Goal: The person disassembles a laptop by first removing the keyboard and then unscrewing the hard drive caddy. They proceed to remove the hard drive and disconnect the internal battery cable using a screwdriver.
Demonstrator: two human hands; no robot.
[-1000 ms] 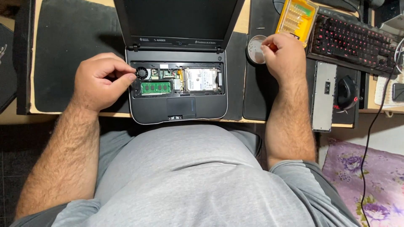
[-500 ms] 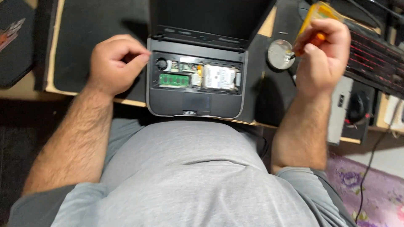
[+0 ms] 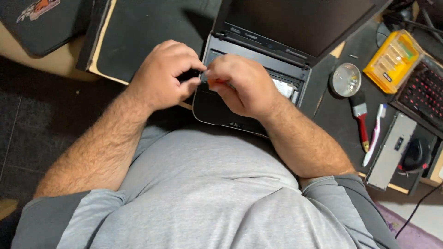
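An opened black laptop [image 3: 217,108] lies at the desk's front edge, its inner boards partly showing at the right [image 3: 285,87]. My right hand [image 3: 242,83] is over the open compartment, closed around an orange-handled screwdriver [image 3: 216,82] whose handle peeks out at the fingers. My left hand [image 3: 166,76] is just left of it, fingers pinched together at the compartment's left edge, touching the right hand's fingertips. What the left fingers pinch is hidden.
A round metal dish [image 3: 345,79], a yellow bit case [image 3: 392,60], a red-handled brush [image 3: 361,121] and a white toothbrush [image 3: 374,134] lie to the right. Farther right are a red-lit keyboard [image 3: 427,94] and a grey panel [image 3: 391,152]. A black mat [image 3: 138,32] covers the desk.
My right hand came from the metal dish at the right to the laptop's open compartment, carrying the orange screwdriver. The view tilted and swung left. My left hand stayed at the compartment's left edge.
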